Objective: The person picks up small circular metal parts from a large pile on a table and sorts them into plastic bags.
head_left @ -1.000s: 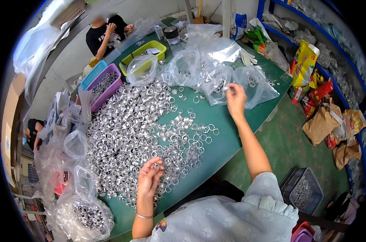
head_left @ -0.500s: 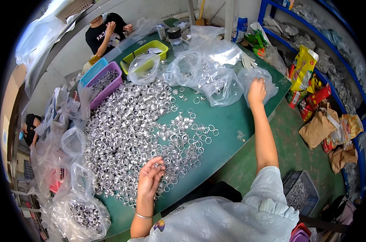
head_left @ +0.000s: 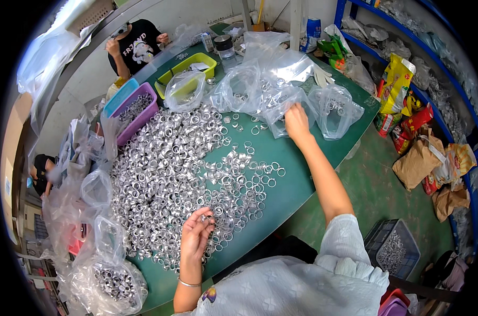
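At the lower centre of the frame, the left hand [head_left: 195,236] has its fingers bent and its fingertips pinched on a silver ring [head_left: 208,215], just over the near edge of the heap of rings [head_left: 160,174]; the heap fills the left and centre of the green worktop [head_left: 297,192], thinning to single rings toward the middle of the frame; right of upper centre, the right hand [head_left: 297,122] reaches to a clear plastic bag [head_left: 277,119], its fingertips pointing down and hidden, so I cannot tell whether they are together or apart; a second clear bag [head_left: 349,115] with rings inside stands just to its right; a purple bin [head_left: 142,125] of small metal parts sits upper left.
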{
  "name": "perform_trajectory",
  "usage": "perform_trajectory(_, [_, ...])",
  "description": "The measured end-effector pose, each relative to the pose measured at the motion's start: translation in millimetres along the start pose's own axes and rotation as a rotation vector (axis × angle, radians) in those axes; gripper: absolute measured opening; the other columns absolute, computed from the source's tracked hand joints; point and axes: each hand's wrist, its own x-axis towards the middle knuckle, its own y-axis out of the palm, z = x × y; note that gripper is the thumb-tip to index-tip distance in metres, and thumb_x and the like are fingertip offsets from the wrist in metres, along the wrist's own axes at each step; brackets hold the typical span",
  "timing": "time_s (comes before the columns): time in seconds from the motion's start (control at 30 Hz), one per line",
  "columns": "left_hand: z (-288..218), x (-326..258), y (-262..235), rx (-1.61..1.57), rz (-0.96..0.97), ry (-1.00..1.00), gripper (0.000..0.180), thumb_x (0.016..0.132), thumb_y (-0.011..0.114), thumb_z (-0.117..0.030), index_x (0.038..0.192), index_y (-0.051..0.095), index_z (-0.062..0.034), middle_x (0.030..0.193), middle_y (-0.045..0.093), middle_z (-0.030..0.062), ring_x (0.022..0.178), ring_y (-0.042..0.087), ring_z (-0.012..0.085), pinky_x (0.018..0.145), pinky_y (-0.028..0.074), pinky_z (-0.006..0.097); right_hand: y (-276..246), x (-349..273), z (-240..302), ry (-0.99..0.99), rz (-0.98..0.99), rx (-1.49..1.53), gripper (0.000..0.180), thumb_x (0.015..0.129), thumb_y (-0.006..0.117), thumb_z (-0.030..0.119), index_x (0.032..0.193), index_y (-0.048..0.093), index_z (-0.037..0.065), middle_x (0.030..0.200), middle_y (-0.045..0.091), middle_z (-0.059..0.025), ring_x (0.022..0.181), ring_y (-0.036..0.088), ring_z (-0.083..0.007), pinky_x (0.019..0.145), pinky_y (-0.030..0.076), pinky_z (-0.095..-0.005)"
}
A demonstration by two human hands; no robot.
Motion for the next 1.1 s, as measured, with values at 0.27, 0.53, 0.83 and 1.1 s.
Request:
perform_trajectory(0.27, [-2,-4,-8,-0.014,-0.046,-0.006,0.033,0.08,0.048,0.01,0.113,0.054,0.0029,0.1,0.058,0.0101,0.083,0.056,0.0181,0.066,0.045,0.026,10,11,-12,0.001,0.103,-0.162,0.031,0.078,0.054,0.01,0.108,0.06,0.006,0.096,0.062,-0.008,0.098,0.051,-0.0248,0.079,0.04,-0.0374])
perform_trajectory(0.53, [-1,0,-5,-0.003,-0.031,-0.012,0.034,0.08,0.048,0.009,0.113,0.054,0.0023,0.1,0.059,0.0101,0.083,0.056,0.018,0.066,0.046,0.026,18,9,-21,0.031,0.172,0.037,0.035,0.08,0.052,0.009,0.115,0.055,0.006,0.098,0.06,-0.0158,0.092,0.056,-0.0345,0.078,0.044,-0.0452])
perform_trajectory(0.83, [-1,-3,-9,0.011,-0.024,-0.004,0.035,0.079,0.047,0.009,0.113,0.054,0.0021,0.101,0.058,0.0099,0.084,0.055,0.0187,0.067,0.046,0.027,20,11,7,-0.003,0.124,0.296,0.02,0.082,0.053,0.014,0.099,0.063,0.01,0.096,0.058,-0.0219,0.089,0.059,-0.039,0.074,0.048,-0.0463])
perform_trajectory(1.1, [-2,-8,-10,-0.021,-0.049,0.02,0.035,0.079,0.048,0.009,0.113,0.054,0.0022,0.1,0.058,0.0098,0.084,0.055,0.0191,0.067,0.046,0.026,-8,-7,10,0.37,-0.191,0.669,0.017,0.078,0.058,0.016,0.089,0.064,0.003,0.077,0.061,-0.0201,0.076,0.06,-0.0366,0.069,0.048,-0.0423])
